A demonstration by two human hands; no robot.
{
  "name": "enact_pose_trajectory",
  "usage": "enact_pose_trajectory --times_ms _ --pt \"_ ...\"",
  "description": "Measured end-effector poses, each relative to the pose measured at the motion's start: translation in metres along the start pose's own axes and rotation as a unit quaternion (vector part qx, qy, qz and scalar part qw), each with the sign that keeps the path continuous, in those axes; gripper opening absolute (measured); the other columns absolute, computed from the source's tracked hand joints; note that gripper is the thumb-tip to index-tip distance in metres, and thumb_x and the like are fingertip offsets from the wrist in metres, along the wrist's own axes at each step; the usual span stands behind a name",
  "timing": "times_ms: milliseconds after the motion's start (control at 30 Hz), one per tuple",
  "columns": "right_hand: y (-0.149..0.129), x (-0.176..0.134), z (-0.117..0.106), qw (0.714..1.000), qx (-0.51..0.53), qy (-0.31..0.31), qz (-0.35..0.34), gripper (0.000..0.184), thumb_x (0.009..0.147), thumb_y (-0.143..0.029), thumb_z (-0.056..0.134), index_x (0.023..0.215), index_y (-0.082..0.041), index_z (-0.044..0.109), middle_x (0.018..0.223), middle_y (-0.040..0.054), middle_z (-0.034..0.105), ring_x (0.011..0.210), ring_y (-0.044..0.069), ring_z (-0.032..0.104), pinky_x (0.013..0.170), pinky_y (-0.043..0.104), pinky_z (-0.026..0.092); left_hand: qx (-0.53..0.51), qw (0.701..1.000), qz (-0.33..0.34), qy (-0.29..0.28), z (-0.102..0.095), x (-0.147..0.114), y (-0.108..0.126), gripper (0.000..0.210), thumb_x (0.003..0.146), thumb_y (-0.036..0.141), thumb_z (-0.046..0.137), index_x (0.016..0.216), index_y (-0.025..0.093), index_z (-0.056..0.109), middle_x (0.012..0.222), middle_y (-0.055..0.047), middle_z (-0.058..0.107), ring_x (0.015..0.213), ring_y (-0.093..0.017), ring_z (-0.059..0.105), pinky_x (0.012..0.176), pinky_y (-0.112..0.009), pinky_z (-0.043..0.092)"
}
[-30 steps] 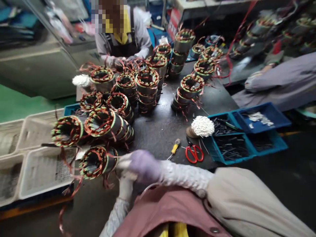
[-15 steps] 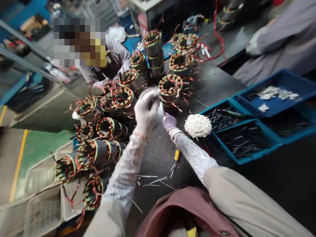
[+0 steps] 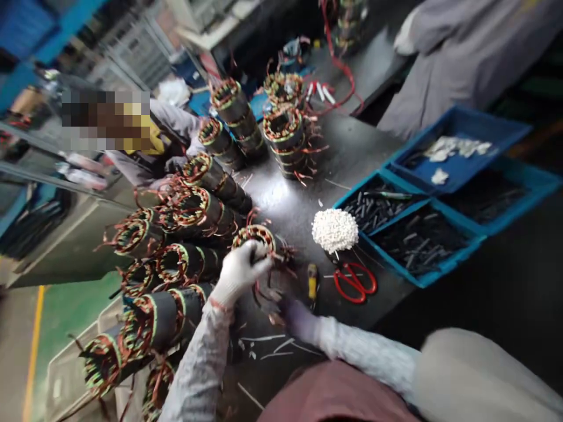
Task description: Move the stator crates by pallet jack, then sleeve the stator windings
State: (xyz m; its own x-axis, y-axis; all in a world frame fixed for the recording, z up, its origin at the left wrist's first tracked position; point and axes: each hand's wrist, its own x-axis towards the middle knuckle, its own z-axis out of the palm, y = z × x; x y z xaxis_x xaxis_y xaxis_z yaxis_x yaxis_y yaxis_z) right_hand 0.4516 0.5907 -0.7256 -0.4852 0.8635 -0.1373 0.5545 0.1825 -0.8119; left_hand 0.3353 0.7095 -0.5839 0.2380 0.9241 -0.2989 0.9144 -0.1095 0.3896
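Note:
A motor stator [image 3: 254, 234] with copper windings and loose lead wires stands close in front of me. My left hand [image 3: 241, 271], in a white glove, is closed on its near rim, with thumb and fingers at the windings. My right hand [image 3: 297, 316], in a purplish glove, is low on the near right side of the stator, beside its hanging leads. Motion smears its fingers, and what they touch is unclear. My left hand and forearm partly hide the stator's body.
Stacked stators [image 3: 193, 208] crowd the left; another stack [image 3: 285, 132] stands farther back. On the right lie a pile of short white pieces [image 3: 335, 230], red-handled scissors [image 3: 355, 282], a yellow-handled tool [image 3: 312, 282] and blue bins [image 3: 422, 275] of dark tubes. A co-worker [image 3: 162, 129] works across the table.
The stator has come from the middle of the table toward me, with my left hand on it. My right hand has also drawn back nearer my body. The camera view has shifted.

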Motion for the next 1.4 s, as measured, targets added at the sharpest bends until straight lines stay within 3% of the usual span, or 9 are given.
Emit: enact_pose_trajectory --times_ms 267,400,533,767,867,1000,1167,1267,1400 --pt "0.072 0.008 -0.053 0.949 -0.270 -0.163 -0.008 0.036 0.089 -0.004 0.049 0.117 -0.012 0.070 0.134 0.0193 0.057 0.138 0.033 0.041 0.115 0.059 0.027 0.008 0.973 0.044 -0.227 -0.025 -0.071 -0.021 0.018 0.071 0.029 0.063 0.088 0.022 0.066 0.085 0.003 0.068 0.079 -0.014 0.061 0.071 -0.021 0.043" --pt "0.052 0.013 -0.047 0.940 -0.298 -0.159 0.035 0.026 0.083 -0.001 0.054 0.097 -0.009 0.074 0.109 0.0224 0.068 0.117 0.032 0.061 0.103 0.056 0.043 0.032 0.988 -0.037 -0.149 -0.023 -0.097 -0.001 0.036 0.087 0.045 0.046 0.109 0.024 0.065 0.103 -0.005 0.072 0.092 -0.021 0.067 0.081 -0.028 0.049" --pt "0.045 -0.016 -0.056 0.943 -0.277 -0.124 0.135 0.026 0.070 0.000 0.063 0.094 -0.006 0.073 0.099 0.0236 0.070 0.094 0.035 0.069 0.079 0.047 0.055 0.207 0.969 -0.096 -0.094 0.003 -0.095 0.025 0.045 0.079 0.053 0.055 0.105 0.019 0.068 0.098 -0.015 0.073 0.095 -0.033 0.068 0.082 -0.041 0.051" --pt "0.058 -0.090 -0.087 0.971 0.007 -0.080 0.226 0.034 0.093 -0.033 0.042 0.109 -0.012 0.065 0.074 0.0050 0.068 0.054 0.011 0.059 0.050 0.021 0.046 0.197 0.968 -0.078 -0.132 0.030 -0.089 0.017 0.047 0.077 0.053 0.054 0.103 0.017 0.071 0.093 -0.012 0.074 0.087 -0.028 0.070 0.074 -0.033 0.051" --pt "0.050 -0.111 -0.090 0.894 0.307 0.058 0.320 0.055 0.084 -0.065 0.048 0.084 -0.013 0.062 0.051 -0.0011 0.051 0.037 0.009 0.042 0.038 0.022 0.034 0.242 0.950 0.000 -0.198 0.025 -0.090 0.010 0.043 0.072 0.048 0.063 0.103 0.018 0.072 0.092 -0.009 0.073 0.086 -0.026 0.069 0.074 -0.030 0.050" --pt "0.032 -0.132 -0.101 0.826 0.487 0.109 0.262 0.062 0.061 -0.071 0.071 0.090 -0.018 0.060 0.065 0.0005 0.062 0.047 0.012 0.055 0.042 0.022 0.042 0.313 0.897 0.124 -0.286 0.016 -0.088 0.007 0.048 0.067 0.035 0.071 0.112 0.020 0.069 0.097 -0.009 0.072 0.091 -0.027 0.066 0.082 -0.034 0.049" --pt "0.032 -0.131 -0.101 0.936 0.317 0.099 0.120 0.044 0.076 -0.059 0.064 0.097 -0.021 0.068 0.087 0.0071 0.073 0.065 0.019 0.067 0.062 0.031 0.057 0.348 0.831 0.271 -0.338 0.003 -0.093 0.015 0.040 0.074 0.022 0.065 0.114 0.020 0.065 0.108 -0.009 0.069 0.111 -0.027 0.059 0.095 -0.035 0.045" --pt "0.039 -0.125 -0.094 0.972 0.199 0.120 0.033 0.037 0.084 -0.050 0.057 0.102 -0.022 0.071 0.101 0.0077 0.074 0.091 0.025 0.071 0.084 0.037 0.057 0.331 0.855 0.236 -0.323 0.004 -0.105 0.024 0.060 0.073 0.038 0.070 0.127 0.017 0.055 0.122 -0.012 0.064 0.117 -0.030 0.055 0.097 -0.039 0.046" --pt "0.041 -0.128 -0.089 0.991 0.099 0.081 -0.027 0.033 0.087 -0.039 0.054 0.108 -0.018 0.068 0.101 0.0081 0.074 0.086 0.024 0.072 0.079 0.034 0.059 0.339 0.899 0.141 -0.238 0.024 -0.122 0.028 0.058 0.074 0.039 0.071 0.124 0.013 0.058 0.116 -0.014 0.067 0.110 -0.031 0.059 0.096 -0.041 0.048"
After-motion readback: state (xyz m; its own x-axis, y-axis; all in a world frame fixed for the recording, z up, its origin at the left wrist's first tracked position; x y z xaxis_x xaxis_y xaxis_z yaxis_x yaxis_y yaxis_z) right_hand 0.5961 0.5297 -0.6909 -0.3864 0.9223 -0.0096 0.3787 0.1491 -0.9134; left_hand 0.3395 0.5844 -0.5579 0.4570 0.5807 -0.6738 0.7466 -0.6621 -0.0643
